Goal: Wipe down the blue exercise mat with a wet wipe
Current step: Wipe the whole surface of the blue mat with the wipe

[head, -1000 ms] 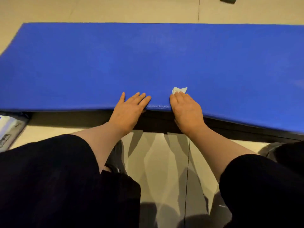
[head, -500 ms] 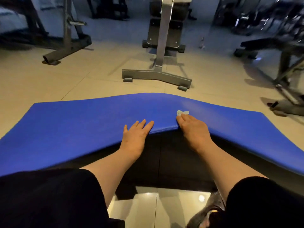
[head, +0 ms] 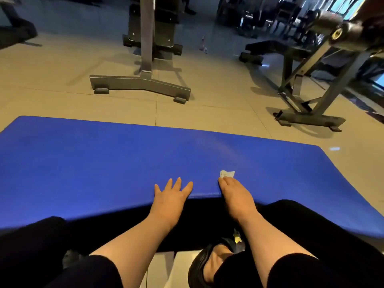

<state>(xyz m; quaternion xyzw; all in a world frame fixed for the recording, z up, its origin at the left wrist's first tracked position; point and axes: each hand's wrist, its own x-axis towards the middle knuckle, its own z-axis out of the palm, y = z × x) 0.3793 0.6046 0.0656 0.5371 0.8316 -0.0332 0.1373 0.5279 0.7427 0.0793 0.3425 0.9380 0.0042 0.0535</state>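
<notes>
The blue exercise mat point(head: 104, 163) lies across the tiled floor, its near edge raised off the floor and bowed up where my hands are. My left hand point(head: 169, 199) lies on that edge with straight, spread fingers on top; its thumb is hidden under the mat. My right hand point(head: 234, 194) grips the same edge a little to the right. A small crumpled white wet wipe point(head: 227, 174) sticks out from under its fingertips, on top of the mat.
A grey T-shaped machine base point(head: 141, 85) stands on the floor just beyond the mat. A black bench frame point(head: 309, 115) stands at the far right. My dark-clothed knees fill the bottom, and a black shoe point(head: 199, 265) sits under the mat's edge.
The mat's near edge has come up off the floor with both hands on it. My view has tilted up, so gym equipment now shows beyond the mat.
</notes>
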